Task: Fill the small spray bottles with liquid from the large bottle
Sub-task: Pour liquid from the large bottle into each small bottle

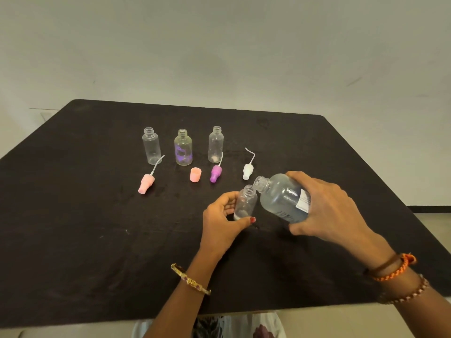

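Clear plastic large bottle (283,198) with a white label tilts left, uncapped, its mouth just above the small clear open bottle (246,203). Right hand (327,206) grips the large one; left hand (222,220) pinches the small one.

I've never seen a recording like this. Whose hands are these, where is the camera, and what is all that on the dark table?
No machine here: a person wears a camera on the head, looking down at their own hands. The left hand grips a small clear plastic bottle. The right hand holds a large clear bottle of liquid, tilted so its open mouth nears the small one's. On the black table three more small clear bottles stand uncapped in a row. In front lie pink, purple and white spray tops and a pink cap.
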